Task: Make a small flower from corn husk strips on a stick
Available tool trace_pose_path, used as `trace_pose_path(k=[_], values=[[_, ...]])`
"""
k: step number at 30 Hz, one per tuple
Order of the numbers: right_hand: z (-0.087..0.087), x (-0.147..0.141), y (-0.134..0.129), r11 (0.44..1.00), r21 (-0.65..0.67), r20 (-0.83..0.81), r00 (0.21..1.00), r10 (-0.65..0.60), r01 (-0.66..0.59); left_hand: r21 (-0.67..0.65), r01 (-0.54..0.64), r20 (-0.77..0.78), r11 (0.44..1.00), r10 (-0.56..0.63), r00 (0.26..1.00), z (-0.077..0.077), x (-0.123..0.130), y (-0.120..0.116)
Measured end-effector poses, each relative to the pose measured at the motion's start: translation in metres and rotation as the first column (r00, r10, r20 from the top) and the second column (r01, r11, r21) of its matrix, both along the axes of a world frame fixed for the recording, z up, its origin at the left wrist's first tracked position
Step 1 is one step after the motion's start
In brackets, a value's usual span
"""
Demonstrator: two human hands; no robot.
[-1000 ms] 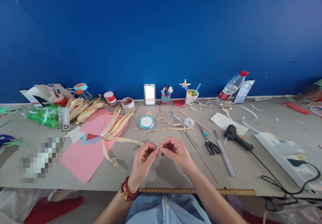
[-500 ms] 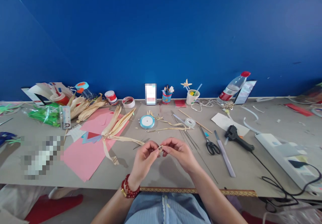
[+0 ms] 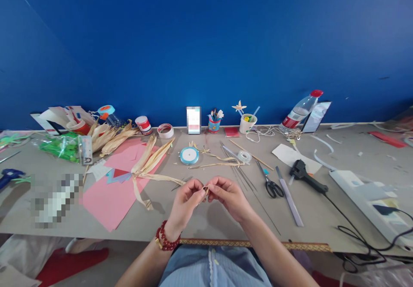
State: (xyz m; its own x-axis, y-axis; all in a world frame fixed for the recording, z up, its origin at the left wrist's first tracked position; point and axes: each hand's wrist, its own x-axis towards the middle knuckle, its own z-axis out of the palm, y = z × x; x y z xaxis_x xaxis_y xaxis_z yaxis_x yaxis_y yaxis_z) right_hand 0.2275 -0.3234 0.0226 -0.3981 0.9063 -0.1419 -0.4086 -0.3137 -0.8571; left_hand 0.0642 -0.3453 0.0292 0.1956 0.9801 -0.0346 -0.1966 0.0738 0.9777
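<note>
Remote watch. Left hand (image 3: 184, 202) and right hand (image 3: 229, 195) meet over the bench (image 3: 209, 226); the fingers of both pinch one small, pale, curled strip (image 3: 205, 188). I judge the two-sided grip suits so slight a piece. Thin wires (image 3: 248, 179) and scissors (image 3: 267, 178) lie right, probably for reach. Patterned front edge (image 3: 214, 242) sits just below; sideways room runs between pink paper (image 3: 111, 201) and those wires.
</note>
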Motion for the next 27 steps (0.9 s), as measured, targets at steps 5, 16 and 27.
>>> trace_pose_path(k=[5, 16, 27], values=[[-0.0028, -0.0005, 0.0006, 1.000, 0.000, 0.009, 1.000, -0.024, 0.025, -0.003, -0.004, -0.017, 1.000, 0.004, 1.000, 0.0007, 0.0009, 0.0002], [-0.0017, -0.0021, -0.0018, 0.997, 0.012, 0.046, 0.996, -0.073, 0.072, 0.002, -0.049, -0.084, 0.999, 0.049, 0.995, 0.0016, 0.0024, -0.0009], [0.0013, -0.0012, -0.0050, 0.994, 0.053, 0.039, 0.995, -0.095, 0.093, 0.012, -0.042, -0.082, 0.999, 0.043, 0.996, 0.0004, 0.0043, -0.0039]])
